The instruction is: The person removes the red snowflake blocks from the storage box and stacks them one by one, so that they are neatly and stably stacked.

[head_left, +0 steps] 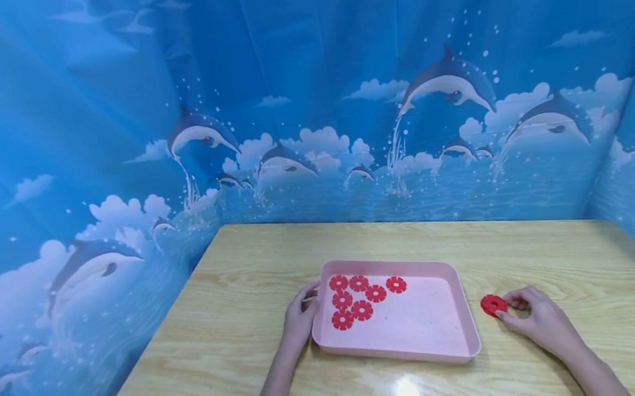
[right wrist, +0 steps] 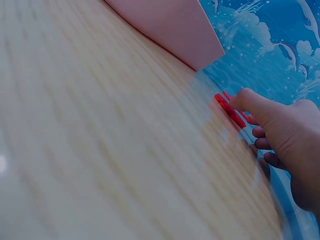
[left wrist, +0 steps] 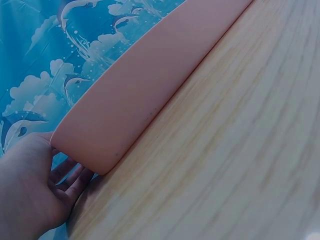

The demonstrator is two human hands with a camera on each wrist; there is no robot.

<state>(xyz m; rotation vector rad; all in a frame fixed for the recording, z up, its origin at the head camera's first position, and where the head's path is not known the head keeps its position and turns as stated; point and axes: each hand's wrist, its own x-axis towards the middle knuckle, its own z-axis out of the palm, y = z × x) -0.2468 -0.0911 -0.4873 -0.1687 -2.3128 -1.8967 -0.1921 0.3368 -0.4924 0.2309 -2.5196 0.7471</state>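
Observation:
A shallow pink tray [head_left: 424, 332] rests on the table. Several red notched plastic discs [head_left: 361, 310] lie flat in its left part. At the tray's left end my left hand [head_left: 300, 321] holds the side wall; in the left wrist view its fingers [left wrist: 75, 180] pass behind the tray's corner, so their contact is partly hidden. Right of the tray, my right hand [head_left: 542, 323] pinches red notched discs [head_left: 493, 305] between thumb and fingers. They look like two stacked discs, close to the tabletop. In the right wrist view these discs [right wrist: 230, 111] appear edge-on.
The wood-grain table [head_left: 233, 284] extends around the tray on all sides. A blue curtain [head_left: 307, 96] printed with dolphins and clouds hangs along the table's back and sides. A bright light reflection lies on the tabletop in front of the tray.

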